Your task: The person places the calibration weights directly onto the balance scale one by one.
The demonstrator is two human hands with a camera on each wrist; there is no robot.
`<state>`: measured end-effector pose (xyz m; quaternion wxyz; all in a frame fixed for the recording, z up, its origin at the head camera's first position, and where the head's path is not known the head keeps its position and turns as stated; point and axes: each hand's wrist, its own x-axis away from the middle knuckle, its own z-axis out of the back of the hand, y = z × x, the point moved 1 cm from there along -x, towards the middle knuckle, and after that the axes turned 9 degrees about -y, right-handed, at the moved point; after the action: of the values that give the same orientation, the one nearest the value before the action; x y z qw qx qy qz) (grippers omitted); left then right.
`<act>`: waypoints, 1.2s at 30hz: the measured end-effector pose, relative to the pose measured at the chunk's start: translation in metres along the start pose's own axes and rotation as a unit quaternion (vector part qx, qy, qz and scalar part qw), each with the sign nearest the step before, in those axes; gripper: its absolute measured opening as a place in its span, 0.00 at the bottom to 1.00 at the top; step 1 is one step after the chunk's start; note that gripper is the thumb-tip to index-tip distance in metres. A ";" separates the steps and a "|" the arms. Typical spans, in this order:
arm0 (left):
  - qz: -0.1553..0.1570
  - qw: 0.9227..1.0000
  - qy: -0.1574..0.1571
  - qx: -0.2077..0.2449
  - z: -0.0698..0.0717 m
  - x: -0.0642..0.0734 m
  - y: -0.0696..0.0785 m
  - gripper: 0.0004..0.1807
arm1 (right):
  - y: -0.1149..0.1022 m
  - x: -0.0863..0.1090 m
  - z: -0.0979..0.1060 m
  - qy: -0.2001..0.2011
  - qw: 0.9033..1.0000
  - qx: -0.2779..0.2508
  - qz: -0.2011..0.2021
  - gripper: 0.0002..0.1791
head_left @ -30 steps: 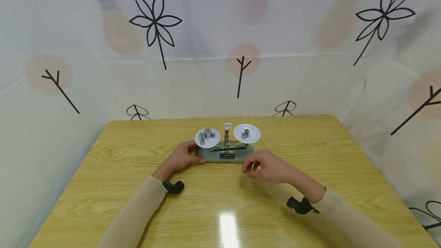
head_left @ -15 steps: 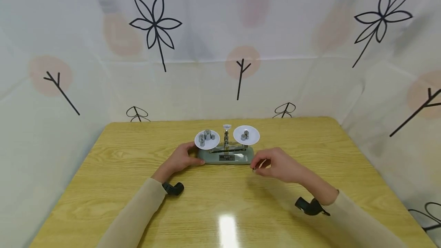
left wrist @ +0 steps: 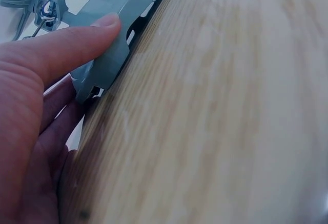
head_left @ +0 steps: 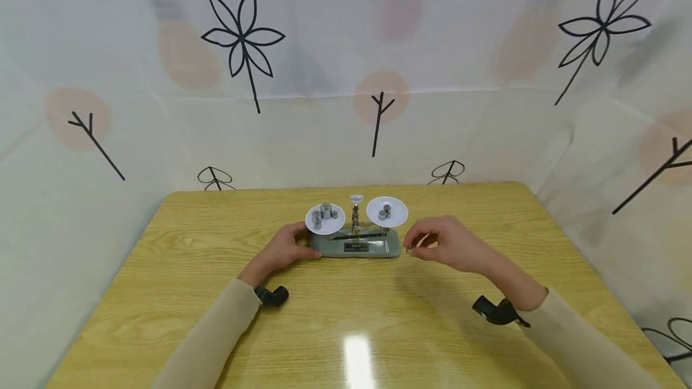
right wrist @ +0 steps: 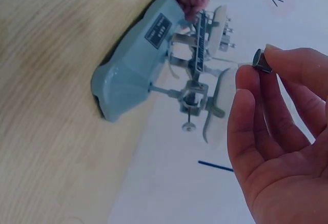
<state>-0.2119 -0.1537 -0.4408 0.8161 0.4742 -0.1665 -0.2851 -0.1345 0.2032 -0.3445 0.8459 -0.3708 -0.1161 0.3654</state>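
Observation:
A balance scale [head_left: 373, 248] with a grey-green base stands on the table. Several metal weights [head_left: 325, 210] sit on its left pan [head_left: 334, 227]; a few smaller ones [head_left: 384, 214] are on the right pan [head_left: 400, 212]. My left hand [head_left: 285, 247] grips the base's left end; in the left wrist view the thumb [left wrist: 77, 44] lies on the base and the fingers reach behind it. Just right of the base, my right hand [head_left: 454, 244] pinches a small cylindrical metal weight [right wrist: 262, 61] between thumb and fingertips, raised off the table and apart from the right pan.
The wood-grain table [head_left: 303, 329] extends around the scale. White cloth [head_left: 313, 137] printed with plant shapes hangs at the back and sides. Black camera mounts [head_left: 273, 296] are on both wrists.
My right hand has moved right and a little away from me with the weight, from in front of the base to beside its right end. My left hand stays on the base.

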 end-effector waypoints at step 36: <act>-0.010 1.000 0.009 -0.001 -0.004 -0.009 -0.033 0.40 | 0.005 -0.036 0.039 0.019 0.994 0.088 -0.060 0.07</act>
<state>-0.2270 -0.1587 -0.4714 0.8152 0.4775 -0.1536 -0.2895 -0.1807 0.2012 -0.3181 0.8977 -0.2940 -0.0889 0.3158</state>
